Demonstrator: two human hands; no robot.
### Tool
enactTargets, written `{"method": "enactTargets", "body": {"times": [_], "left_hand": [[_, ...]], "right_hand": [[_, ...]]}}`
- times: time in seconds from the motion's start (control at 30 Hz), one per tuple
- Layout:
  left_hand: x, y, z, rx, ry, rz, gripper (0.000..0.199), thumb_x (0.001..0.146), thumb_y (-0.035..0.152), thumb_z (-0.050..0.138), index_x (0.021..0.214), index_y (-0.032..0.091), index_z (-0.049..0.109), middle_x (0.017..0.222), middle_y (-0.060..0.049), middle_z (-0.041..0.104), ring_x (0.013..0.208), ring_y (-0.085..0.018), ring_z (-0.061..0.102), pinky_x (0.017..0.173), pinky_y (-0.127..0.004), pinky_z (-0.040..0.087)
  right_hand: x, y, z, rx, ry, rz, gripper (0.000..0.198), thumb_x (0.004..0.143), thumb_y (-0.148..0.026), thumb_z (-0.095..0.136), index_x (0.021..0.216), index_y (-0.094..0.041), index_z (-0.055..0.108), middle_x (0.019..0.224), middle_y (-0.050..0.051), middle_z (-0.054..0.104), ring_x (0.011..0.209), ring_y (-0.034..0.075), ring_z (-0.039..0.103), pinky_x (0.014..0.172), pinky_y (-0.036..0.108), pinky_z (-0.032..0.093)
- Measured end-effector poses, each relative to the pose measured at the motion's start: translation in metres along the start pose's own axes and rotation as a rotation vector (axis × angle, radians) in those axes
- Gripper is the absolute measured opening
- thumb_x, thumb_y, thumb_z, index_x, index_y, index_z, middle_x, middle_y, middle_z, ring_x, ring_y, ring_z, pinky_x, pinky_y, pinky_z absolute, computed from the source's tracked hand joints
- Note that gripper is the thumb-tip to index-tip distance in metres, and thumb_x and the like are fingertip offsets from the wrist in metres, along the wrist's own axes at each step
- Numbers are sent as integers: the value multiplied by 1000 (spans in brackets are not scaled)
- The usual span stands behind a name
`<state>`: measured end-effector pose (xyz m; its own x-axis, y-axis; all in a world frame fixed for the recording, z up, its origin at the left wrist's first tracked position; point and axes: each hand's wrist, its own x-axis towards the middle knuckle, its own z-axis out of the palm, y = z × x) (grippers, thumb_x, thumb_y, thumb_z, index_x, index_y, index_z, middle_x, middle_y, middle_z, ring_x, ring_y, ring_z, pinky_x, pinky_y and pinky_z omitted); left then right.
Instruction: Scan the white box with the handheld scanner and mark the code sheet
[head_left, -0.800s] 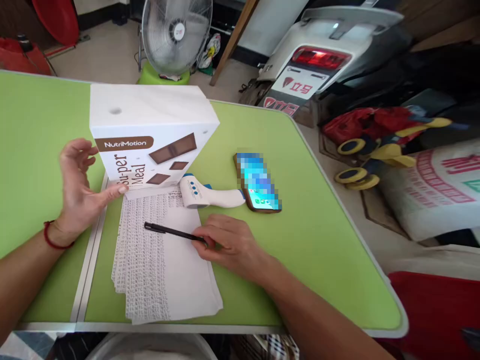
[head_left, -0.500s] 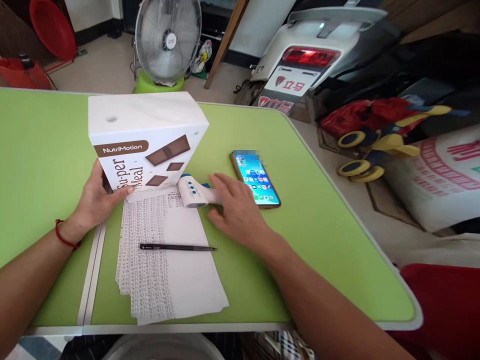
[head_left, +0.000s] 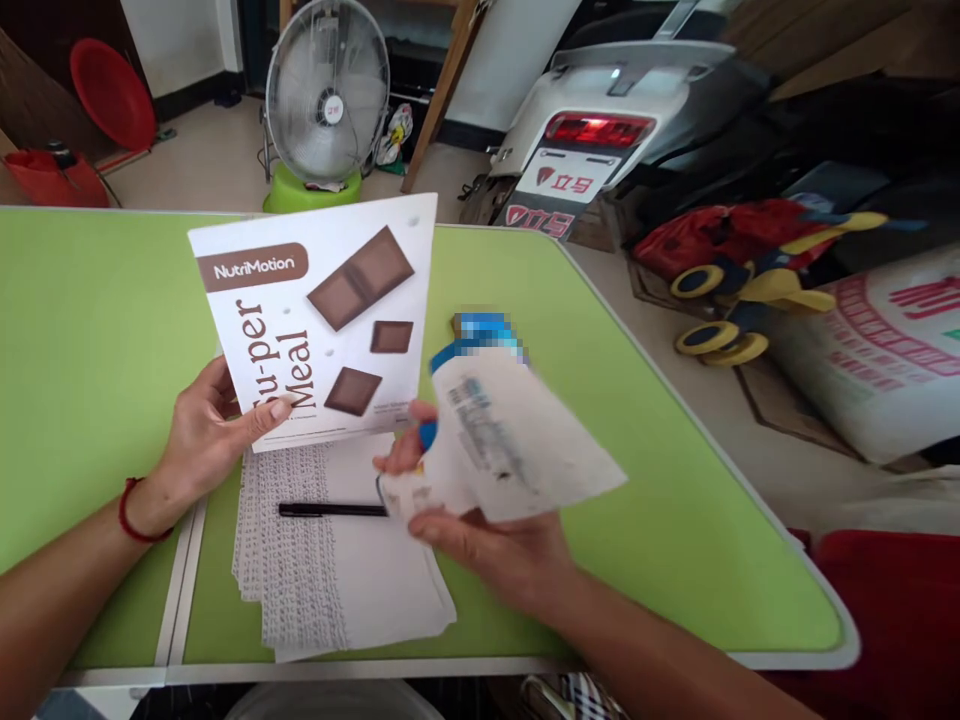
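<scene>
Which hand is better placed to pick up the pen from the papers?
Probably neither is free. The right hand is nearer, with the pen beside its fingers, but it holds the thermometer. The left hand holds the box.

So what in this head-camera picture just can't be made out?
- Smartphone: mostly hidden behind the white and blue handheld thermometer; its visible part is pixelated.
- Thermometer label: smeared by motion blur, unreadable, in the right hand.
- Printed paper sheets: text too small to read; top edge covered by the white NutriMotion box in the left hand.
- Black pen: right end hidden by the thermometer.
</scene>
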<state>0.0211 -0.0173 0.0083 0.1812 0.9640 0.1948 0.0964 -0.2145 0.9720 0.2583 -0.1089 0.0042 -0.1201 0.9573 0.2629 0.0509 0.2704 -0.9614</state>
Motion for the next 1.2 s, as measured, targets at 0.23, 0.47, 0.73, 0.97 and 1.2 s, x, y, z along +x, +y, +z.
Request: {"method": "enactTargets", "body": {"times": [0.23, 0.47, 0.73, 0.97, 1.2], "left_hand": [[-3, 3, 4, 14, 30, -125, 53, 69, 43, 84, 109, 14, 65, 111, -11, 73, 101, -29, 70, 90, -44, 59], [-5, -2, -1, 148, -25, -96, 54, 69, 48, 82, 110, 17, 65, 112, -10, 72, 104, -32, 68, 93, -47, 56], [-2, 5, -2, 236, -172, -11, 49, 74, 52, 76, 110, 20, 62, 113, -9, 72, 100, -31, 69, 83, -42, 60], [-1, 5, -2, 277, -178, 29, 43, 78, 53, 71, 103, 19, 60, 112, -10, 72, 100, -29, 69, 81, -39, 61], [0, 4, -3, 271, -197, -5, 46, 78, 54, 71, 106, 19, 61, 111, -10, 72, 97, -31, 70, 77, -40, 62]], "right_hand": [[-9, 7, 18, 331, -191, 342, 44, 75, -56, 73, 93, -22, 52, 67, -3, 52, 52, 9, 44, 47, 24, 38], [-8, 13, 34, 349, -145, 324, 37, 79, -51, 69, 94, -22, 52, 72, -3, 52, 58, 11, 46, 54, 26, 40], [-3, 18, 36, 385, -131, 260, 36, 83, -48, 68, 106, -23, 55, 77, -1, 55, 61, 11, 49, 58, 28, 44], [-2, 19, 37, 428, -118, 267, 35, 82, -47, 69, 105, -23, 56, 75, -2, 55, 59, 10, 50, 56, 27, 45], [-2, 23, 38, 434, -105, 318, 34, 79, -50, 71, 88, -22, 56, 70, -3, 56, 57, 10, 50, 55, 27, 46]]}}
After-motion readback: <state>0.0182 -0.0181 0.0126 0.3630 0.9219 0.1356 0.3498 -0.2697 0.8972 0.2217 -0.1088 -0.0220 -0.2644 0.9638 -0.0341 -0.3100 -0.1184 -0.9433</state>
